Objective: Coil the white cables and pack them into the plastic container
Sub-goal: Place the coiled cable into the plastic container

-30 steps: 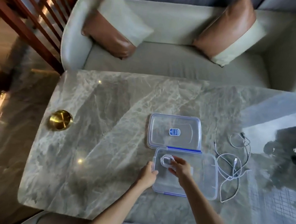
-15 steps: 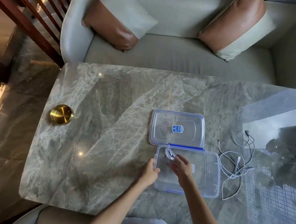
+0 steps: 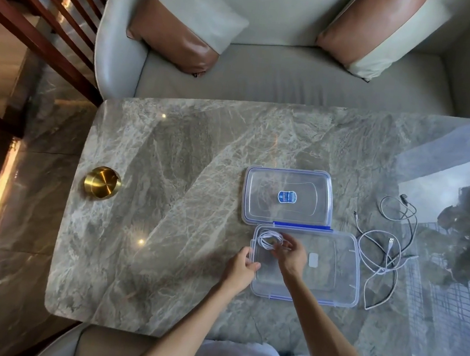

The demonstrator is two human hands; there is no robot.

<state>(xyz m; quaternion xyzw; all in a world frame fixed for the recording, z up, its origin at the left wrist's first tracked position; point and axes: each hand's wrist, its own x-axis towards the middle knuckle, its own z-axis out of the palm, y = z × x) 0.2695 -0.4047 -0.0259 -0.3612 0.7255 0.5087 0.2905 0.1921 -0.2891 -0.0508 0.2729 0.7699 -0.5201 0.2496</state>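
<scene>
Right hand (image 3: pixel 292 255) fingers (image 3: pixel 284 244) pinched on coiled white cable (image 3: pixel 269 238), apparently inside clear plastic container's (image 3: pixel 343 297) far-left corner. Left hand (image 3: pixel 240 270) fingers grip the near-left rim. Well right of the fingers: loose white cables (image 3: pixel 378 257), thin, glossy, tangled on marble tabletop (image 3: pixel 165 228); uncoiled.

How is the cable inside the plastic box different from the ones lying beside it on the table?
The coiled cable is wound into a small tight loop; the loose cables sprawl in wide, tangled curves. The coiled cable sits inside the plastic container, in its far left corner, at the right hand; the loose cables lie on the marble table, right of the container, untouched. Both look thin and white.
</scene>
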